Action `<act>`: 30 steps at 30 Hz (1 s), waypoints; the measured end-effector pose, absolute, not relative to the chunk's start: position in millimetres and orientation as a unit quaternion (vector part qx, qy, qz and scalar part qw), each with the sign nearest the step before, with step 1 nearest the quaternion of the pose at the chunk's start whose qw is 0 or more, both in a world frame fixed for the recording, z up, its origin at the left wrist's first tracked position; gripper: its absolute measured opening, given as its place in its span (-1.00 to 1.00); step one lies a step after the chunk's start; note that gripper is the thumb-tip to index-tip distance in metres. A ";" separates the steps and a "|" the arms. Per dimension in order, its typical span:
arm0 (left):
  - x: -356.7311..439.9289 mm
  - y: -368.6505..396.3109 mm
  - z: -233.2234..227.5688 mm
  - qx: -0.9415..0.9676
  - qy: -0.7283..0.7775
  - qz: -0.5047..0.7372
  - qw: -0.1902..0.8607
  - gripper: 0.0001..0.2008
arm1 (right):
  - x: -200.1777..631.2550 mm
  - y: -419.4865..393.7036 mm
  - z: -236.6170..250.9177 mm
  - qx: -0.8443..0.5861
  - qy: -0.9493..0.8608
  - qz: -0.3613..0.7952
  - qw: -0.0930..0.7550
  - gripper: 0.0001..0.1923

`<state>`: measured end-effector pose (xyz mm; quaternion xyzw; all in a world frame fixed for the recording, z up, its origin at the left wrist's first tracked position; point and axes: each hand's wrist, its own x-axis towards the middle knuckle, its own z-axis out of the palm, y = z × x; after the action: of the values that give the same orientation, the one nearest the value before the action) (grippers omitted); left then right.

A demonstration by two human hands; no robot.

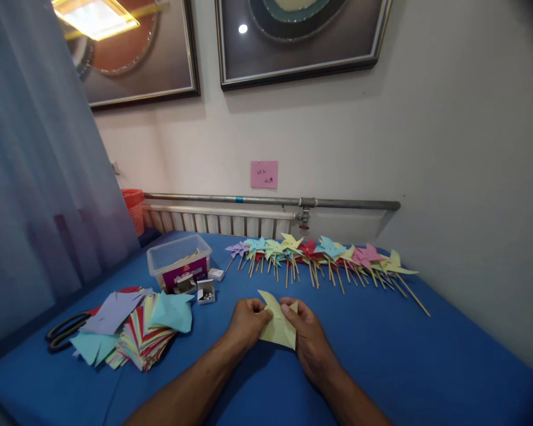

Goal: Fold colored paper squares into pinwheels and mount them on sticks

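Between my two hands is a pale yellow paper square (pixel 278 332), cut and partly folded, with one pointed flap standing up at the top. My left hand (pixel 249 322) pinches its left side with thumb and fingers. On the right side, my right hand (pixel 310 331) grips the paper with the thumb in front and the fingers behind. Beyond my hands lies a row of finished paper pinwheels (pixel 308 248) in several colours on wooden sticks. To the left is a pile of coloured paper sheets (pixel 144 331), some with cut slits.
A clear plastic box (pixel 177 251) with sticks stands at the back left. Small open boxes (pixel 206 292) sit before it, one with metal pins. Black-handled scissors (pixel 62 334) lie partly under the paper. A radiator (pixel 222 219) and pipe run along the wall behind the blue table (pixel 382 361).
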<state>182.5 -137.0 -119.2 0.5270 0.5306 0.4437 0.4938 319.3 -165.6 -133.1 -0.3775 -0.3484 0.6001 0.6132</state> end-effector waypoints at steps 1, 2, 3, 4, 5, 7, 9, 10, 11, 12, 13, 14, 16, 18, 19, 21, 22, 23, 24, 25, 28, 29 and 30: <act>182.6 -137.0 -119.4 0.524 0.529 0.445 0.498 -0.85 | 319.3 -164.9 -134.4 -0.385 -0.351 0.600 0.608 -0.50; 182.7 -137.0 -119.6 0.521 0.526 0.446 0.504 -0.85 | 319.4 -164.0 -135.7 -0.391 -0.354 0.597 0.604 -0.47; 182.9 -137.1 -119.8 0.517 0.522 0.447 0.511 -0.85 | 319.5 -162.8 -137.1 -0.397 -0.356 0.593 0.603 -0.45; 183.0 -137.1 -120.0 0.512 0.519 0.449 0.516 -0.85 | 319.6 -161.4 -138.5 -0.402 -0.358 0.587 0.605 -0.43; 183.1 -137.2 -120.2 0.510 0.517 0.451 0.519 -0.85 | 319.8 -160.0 -139.8 -0.409 -0.360 0.579 0.606 -0.43; 183.1 -137.5 -120.3 0.511 0.512 0.455 0.519 -0.83 | 320.3 -157.5 -142.0 -0.426 -0.367 0.563 0.605 -0.45; 183.2 -137.8 -120.4 0.518 0.511 0.452 0.517 -0.82 | 321.1 -155.9 -143.7 -0.443 -0.375 0.546 0.604 -0.49; 183.3 -137.9 -120.6 0.521 0.510 0.449 0.516 -0.82 | 321.5 -155.4 -144.4 -0.451 -0.380 0.537 0.603 -0.51; 183.5 -137.9 -120.9 0.522 0.510 0.446 0.518 -0.81 | 321.8 -155.0 -144.9 -0.459 -0.384 0.528 0.603 -0.53; 183.8 -137.9 -121.4 0.522 0.510 0.444 0.520 -0.81 | 322.2 -154.7 -145.4 -0.464 -0.387 0.520 0.603 -0.54; 184.2 -137.7 -121.9 0.520 0.510 0.443 0.523 -0.80 | 322.5 -154.4 -145.8 -0.469 -0.389 0.513 0.604 -0.55; 184.6 -137.6 -122.3 0.517 0.509 0.443 0.526 -0.80 | 322.8 -154.1 -146.3 -0.472 -0.391 0.507 0.605 -0.55; 185.2 -137.3 -122.9 0.510 0.509 0.444 0.532 -0.80 | 323.4 -153.3 -147.3 -0.474 -0.398 0.501 0.605 -0.55; 185.5 -137.2 -122.9 0.507 0.512 0.447 0.530 -0.80 | 323.9 -152.4 -148.8 -0.474 -0.406 0.498 0.602 -0.56; 185.4 -137.2 -122.7 0.507 0.513 0.448 0.528 -0.81 | 324.2 -151.9 -149.8 -0.474 -0.409 0.497 0.601 -0.57; 185.1 -137.5 -122.1 0.512 0.512 0.447 0.525 -0.81 | 324.8 -150.7 -152.3 -0.473 -0.410 0.498 0.601 -0.58; 184.7 -137.6 -122.0 0.514 0.511 0.446 0.525 -0.80 | 325.1 -149.9 -153.8 -0.473 -0.412 0.497 0.600 -0.59; 184.4 -137.6 -122.1 0.516 0.510 0.446 0.524 -0.80 | 325.5 -149.0 -155.4 -0.474 -0.415 0.494 0.599 -0.60; 184.0 -137.5 -122.4 0.516 0.510 0.445 0.524 -0.80 | 325.9 -148.0 -157.0 -0.477 -0.420 0.491 0.596 -0.61; 183.6 -137.3 -123.0 0.517 0.511 0.444 0.524 -0.80 | 326.3 -147.0 -158.4 -0.481 -0.425 0.487 0.592 -0.62; 182.8 -136.1 -125.8 0.520 0.510 0.440 0.524 -0.79 | 327.1 -145.0 -160.4 -0.487 -0.432 0.482 0.587 -0.65; 182.7 -135.8 -126.6 0.521 0.509 0.441 0.525 -0.78 | 327.3 -144.8 -160.0 -0.485 -0.433 0.483 0.587 -0.65; 182.7 -135.6 -127.3 0.520 0.508 0.442 0.526 -0.78 | 327.4 -144.9 -159.2 -0.483 -0.434 0.484 0.587 -0.66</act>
<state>182.7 -135.6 -127.3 0.5203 0.5078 0.4418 0.5256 327.4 -144.9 -159.2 -0.4827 -0.4343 0.4840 0.5867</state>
